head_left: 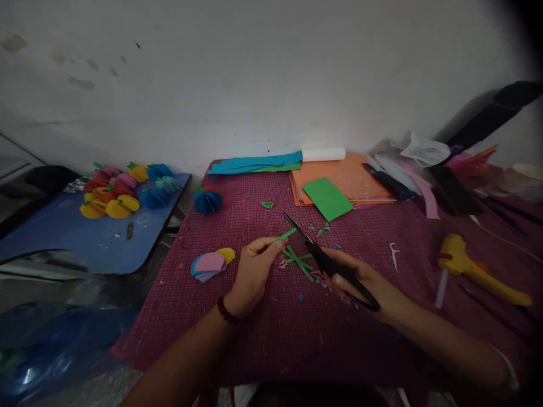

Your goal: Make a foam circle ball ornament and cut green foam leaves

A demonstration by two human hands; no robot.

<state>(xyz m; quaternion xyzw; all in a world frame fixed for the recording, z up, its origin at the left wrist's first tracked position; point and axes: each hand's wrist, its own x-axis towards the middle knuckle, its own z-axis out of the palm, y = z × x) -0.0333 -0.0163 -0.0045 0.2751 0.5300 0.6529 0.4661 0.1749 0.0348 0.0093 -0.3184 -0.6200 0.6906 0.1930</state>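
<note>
My left hand [258, 263] pinches a narrow green paper strip [288, 233] between thumb and fingertips. In my right hand [356, 277] is a pair of black-handled scissors [339, 271], its blades pointing up and left, close by the free end of the strip. Whether the blades touch the paper I cannot tell. Below them several cut green strips [299, 258] lie crossed on the tablecloth, among small pink and green scraps. Left of my left hand sits a small stack of pink, blue and yellow paper rounds [211, 262].
A yellow glue gun [475, 268] lies at right. Behind are a green sheet [327, 198], orange sheets [292, 189], blue paper strips [254, 164] and a white roll [324, 154]. A blue paper ball [207, 202] stands at the left edge; several colourful ones rest on the blue table [106, 249].
</note>
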